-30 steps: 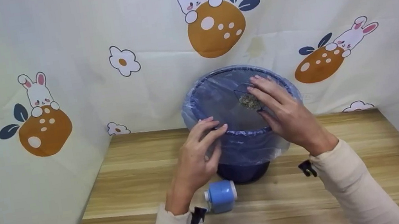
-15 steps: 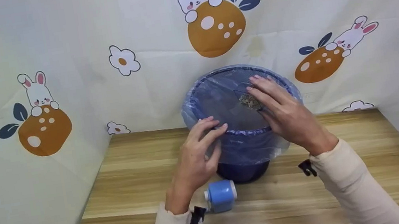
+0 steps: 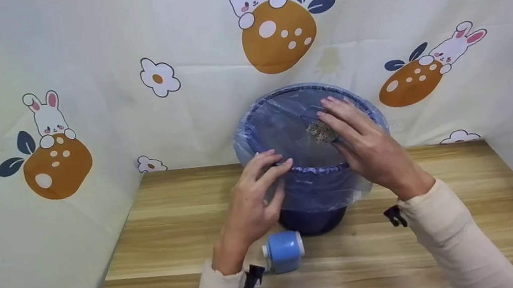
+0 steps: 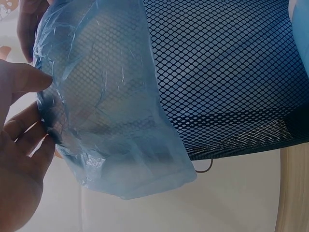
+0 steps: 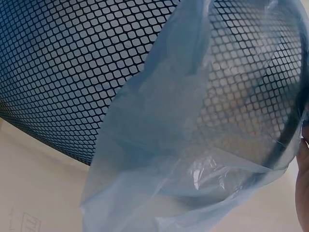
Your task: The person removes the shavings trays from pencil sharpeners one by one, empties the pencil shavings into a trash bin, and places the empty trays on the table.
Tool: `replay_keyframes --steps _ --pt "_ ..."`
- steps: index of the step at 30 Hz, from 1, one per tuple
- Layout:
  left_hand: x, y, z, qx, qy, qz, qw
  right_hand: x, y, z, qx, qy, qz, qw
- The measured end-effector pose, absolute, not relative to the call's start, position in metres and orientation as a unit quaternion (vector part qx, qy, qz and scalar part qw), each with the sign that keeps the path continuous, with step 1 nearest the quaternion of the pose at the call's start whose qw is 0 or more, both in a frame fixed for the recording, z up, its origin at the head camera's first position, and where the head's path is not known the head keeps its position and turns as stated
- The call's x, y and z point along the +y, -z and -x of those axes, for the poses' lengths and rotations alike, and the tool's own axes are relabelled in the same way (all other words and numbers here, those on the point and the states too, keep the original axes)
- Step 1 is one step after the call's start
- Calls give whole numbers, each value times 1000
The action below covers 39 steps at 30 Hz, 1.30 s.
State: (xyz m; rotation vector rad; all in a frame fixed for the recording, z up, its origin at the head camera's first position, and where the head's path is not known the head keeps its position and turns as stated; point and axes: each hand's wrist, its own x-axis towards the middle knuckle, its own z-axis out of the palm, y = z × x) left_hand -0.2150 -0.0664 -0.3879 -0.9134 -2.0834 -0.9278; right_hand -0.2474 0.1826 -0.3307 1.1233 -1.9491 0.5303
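Note:
A dark blue mesh wastebasket stands upright on the table, its mesh also filling much of the left wrist view. A translucent blue bin liner lines it and hangs folded over the rim all round. My left hand holds the liner at the near left rim, thumb outside and fingers over the edge. My right hand grips the lined rim at the right, fingers reaching over the opening. By its fingertips shows a small speckled grey-beige patch; I cannot tell what it is. In the right wrist view the liner drapes loosely.
A light blue roll with white ends lies on the wooden table in front of the basket, near my left wrist. Cream cloth walls printed with rabbits and oranges close off the back and both sides. The basket stands close to the back wall.

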Motion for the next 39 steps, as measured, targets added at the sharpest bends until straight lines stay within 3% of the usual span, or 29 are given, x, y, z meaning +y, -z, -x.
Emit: replay_keyframes --steps 39 --pt "-66 387 213 -797 358 348 338 184 332 246 -801 -175 -426 383"
